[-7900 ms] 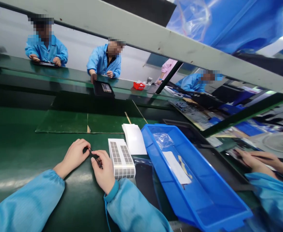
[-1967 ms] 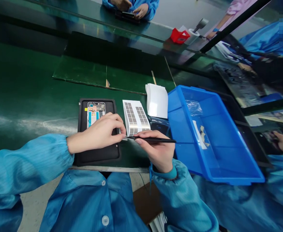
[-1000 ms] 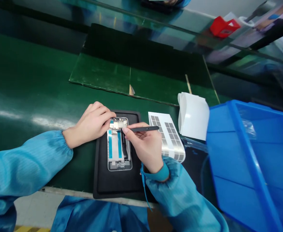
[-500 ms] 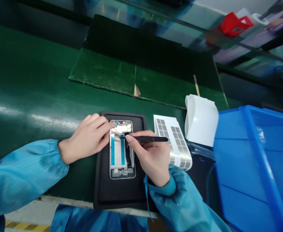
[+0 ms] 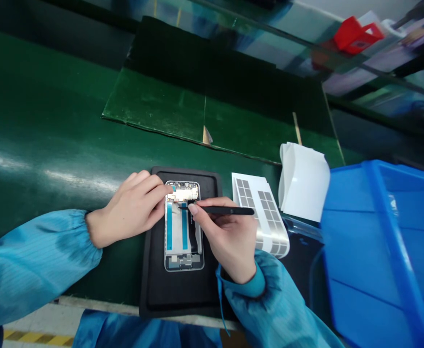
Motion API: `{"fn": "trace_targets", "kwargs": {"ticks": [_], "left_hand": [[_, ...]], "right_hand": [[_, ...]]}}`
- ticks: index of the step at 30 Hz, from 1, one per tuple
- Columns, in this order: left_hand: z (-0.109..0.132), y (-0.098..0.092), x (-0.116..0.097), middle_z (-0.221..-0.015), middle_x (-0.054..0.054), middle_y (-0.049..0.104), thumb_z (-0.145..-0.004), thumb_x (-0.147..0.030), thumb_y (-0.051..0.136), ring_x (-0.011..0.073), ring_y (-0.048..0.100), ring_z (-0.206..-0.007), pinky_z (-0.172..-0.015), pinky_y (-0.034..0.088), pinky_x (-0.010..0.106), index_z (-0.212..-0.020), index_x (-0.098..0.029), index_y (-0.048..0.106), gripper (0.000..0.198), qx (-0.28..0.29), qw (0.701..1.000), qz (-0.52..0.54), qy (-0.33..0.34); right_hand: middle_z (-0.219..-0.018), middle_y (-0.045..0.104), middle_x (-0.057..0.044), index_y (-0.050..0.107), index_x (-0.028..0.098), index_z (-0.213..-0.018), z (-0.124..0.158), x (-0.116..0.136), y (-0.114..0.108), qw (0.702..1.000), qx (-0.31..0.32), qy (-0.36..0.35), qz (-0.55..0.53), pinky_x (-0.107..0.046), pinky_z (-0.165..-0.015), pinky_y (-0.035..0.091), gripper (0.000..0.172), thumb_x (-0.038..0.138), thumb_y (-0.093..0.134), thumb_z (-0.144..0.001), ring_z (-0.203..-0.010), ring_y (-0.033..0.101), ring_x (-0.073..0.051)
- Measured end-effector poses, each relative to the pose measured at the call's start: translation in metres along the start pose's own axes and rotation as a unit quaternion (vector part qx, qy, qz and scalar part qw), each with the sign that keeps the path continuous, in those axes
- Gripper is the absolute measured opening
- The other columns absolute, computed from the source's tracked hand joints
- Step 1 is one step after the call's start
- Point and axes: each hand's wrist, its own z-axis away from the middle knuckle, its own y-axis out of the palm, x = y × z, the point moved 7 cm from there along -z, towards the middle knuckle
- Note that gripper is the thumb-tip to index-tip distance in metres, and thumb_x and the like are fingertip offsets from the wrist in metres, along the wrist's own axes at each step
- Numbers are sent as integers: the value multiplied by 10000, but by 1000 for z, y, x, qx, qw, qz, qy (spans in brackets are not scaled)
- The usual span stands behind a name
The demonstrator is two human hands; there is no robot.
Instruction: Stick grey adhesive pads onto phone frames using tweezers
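Observation:
An opened phone frame (image 5: 182, 227) with two blue strips lies in a black tray (image 5: 177, 285) on the green belt. My left hand (image 5: 134, 208) rests on the tray's left side, fingers curled, its fingertips touching the frame's top left corner. My right hand (image 5: 226, 239) is closed on black tweezers (image 5: 226, 210), whose tip points left onto the frame's upper part. Just right of my right hand lies a white sheet of small grey stickers (image 5: 260, 212).
A curled stack of white sheets (image 5: 304, 181) lies beside a large blue bin (image 5: 382, 241) at the right. A green mat (image 5: 197, 116) covers the belt farther back. A red holder (image 5: 357, 34) stands at the far right on the opposite bench.
The black tray with the phone frame has come in front of me since the earliest frame. My hands moved from the sticker sheet onto the frame. In the last half second almost nothing has shifted.

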Motion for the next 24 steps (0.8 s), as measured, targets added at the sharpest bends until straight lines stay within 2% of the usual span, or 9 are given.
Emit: {"fn": "trace_targets", "kwargs": {"ticks": [24], "left_hand": [[1, -4, -2, -932, 66, 647, -953, -189, 512, 212, 523, -841, -678, 377, 361, -1039, -179, 646, 160, -14, 1000, -9, 9]], "right_hand": [[-703, 748, -9, 737, 220, -821, 1, -1, -1, 999, 4, -16, 40, -257, -510, 586, 92, 286, 797, -798, -563, 688, -155]]}}
